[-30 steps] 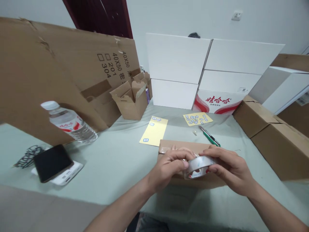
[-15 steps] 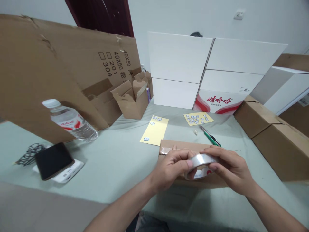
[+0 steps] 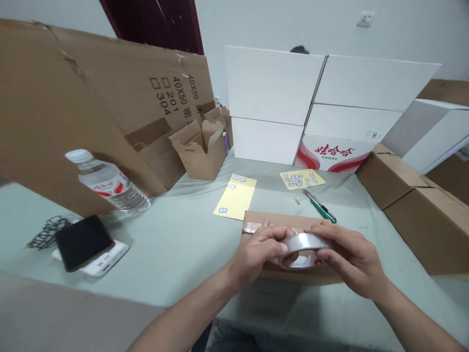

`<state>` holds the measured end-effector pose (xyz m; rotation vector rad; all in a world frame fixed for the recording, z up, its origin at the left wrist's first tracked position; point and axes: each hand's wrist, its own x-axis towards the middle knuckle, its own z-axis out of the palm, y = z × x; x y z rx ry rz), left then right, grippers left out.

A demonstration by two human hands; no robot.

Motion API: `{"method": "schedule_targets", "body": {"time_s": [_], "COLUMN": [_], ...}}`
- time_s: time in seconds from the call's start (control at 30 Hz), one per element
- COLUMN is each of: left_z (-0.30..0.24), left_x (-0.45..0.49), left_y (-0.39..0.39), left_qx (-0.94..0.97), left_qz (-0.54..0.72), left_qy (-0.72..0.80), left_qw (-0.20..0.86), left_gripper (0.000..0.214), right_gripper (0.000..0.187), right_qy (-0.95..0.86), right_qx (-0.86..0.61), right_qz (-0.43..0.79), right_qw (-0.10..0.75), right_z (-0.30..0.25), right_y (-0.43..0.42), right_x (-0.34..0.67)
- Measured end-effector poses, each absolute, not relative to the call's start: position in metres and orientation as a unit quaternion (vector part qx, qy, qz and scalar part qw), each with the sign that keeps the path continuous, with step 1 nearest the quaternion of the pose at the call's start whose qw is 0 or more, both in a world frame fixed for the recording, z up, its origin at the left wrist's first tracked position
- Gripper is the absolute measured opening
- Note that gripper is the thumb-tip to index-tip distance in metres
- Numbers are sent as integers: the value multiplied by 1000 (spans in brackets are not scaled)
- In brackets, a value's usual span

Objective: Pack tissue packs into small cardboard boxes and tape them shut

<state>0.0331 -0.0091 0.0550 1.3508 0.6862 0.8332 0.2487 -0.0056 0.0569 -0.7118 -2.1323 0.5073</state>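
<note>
A roll of clear tape is held between both hands, its hollow core facing me. My left hand grips the roll's left side, thumb on the outer face and fingers curled about the edge. On the other side, my right hand pinches the roll between thumb and fingers. Beneath them lies a closed cardboard box, with a strip of shiny tape at its left end. The hands hide much of the box's top. Just beyond the right hand rests a green utility knife.
Yellow sheets with small stickers, one left and one right, lie past the box. At left are a water bottle, a phone and a cable. Cardboard boxes line the right; white panels stand behind.
Both hands keep hold of the tape roll, which has tilted very slightly. The whole view has shifted a little; the other things have stayed in place.
</note>
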Motion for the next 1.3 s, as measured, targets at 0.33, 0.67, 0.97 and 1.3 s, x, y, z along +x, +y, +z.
{"method": "schedule_targets", "body": {"time_s": [0.33,0.67,0.97,1.3], "left_z": [54,61,57,52], "left_x": [33,13,21,26], "left_y": [-10,-7,5,4], "left_qx": [608,775,683,529], "left_qz": [385,341,434,404], "left_qy": [310,313,369,246], "left_qw": [622,431,456,705], "left_gripper": [29,49,29,33], "right_gripper": [25,45,60,18], "right_qy": [-740,-751,-667,-783], "right_qx": [-362,-342,-348,-311], "right_qz": [365,539,597,432], "right_qw": [434,169,279,321], "right_z": [46,71,63,71], "right_y": [-4,24,37,12], "right_x": [247,241,262,251]}}
